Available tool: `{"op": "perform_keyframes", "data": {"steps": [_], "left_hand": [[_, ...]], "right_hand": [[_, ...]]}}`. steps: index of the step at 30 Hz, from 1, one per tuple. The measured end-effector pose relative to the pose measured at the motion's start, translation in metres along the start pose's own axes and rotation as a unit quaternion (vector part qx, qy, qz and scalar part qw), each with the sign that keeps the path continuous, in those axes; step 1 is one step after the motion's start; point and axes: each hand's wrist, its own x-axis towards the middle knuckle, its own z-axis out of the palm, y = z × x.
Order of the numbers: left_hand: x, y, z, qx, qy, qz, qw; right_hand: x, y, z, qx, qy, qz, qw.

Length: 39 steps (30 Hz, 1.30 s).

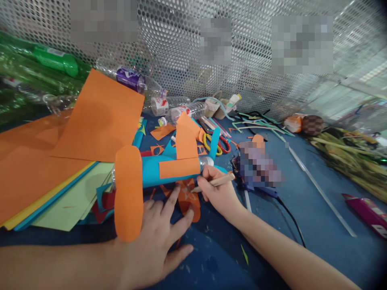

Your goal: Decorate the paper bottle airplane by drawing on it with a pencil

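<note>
My right hand (219,188) is closed round a beige pen (222,179), with its tip down by a small orange paper piece (190,207). Fingers spread, my left hand (165,231) lies over the table and rests fingertips on that piece. Just beyond both hands is a plastic bottle wrapped in blue paper (151,171). Orange paper strips are on it: a long rounded one (128,193) at its left end and another (179,168) along its side. Part of the small orange piece is hidden beneath the bottle and my fingers.
Sheets of orange paper (102,121) and pale green paper (72,205) are stacked at left. Scissors (222,145) and paper scraps lie behind the bottle. Several clear bottles (187,110) line the mesh wall (175,48). A black cable (292,219) and a clear stick (320,189) lie at right.
</note>
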Motion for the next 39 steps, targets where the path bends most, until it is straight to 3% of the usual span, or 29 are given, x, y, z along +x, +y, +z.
{"op": "perform_keyframes", "data": {"steps": [33, 39], "left_hand": [[0.0011, 0.0005, -0.0032, 0.003, -0.01, 0.0, 1.0], [0.0005, -0.0009, -0.0005, 0.002, -0.001, 0.008, 1.0]], "right_hand": [[-0.002, -0.006, -0.001, 0.007, 0.025, -0.018, 1.0], [-0.0023, 0.002, 0.0002, -0.006, -0.016, -0.015, 1.0]]}}
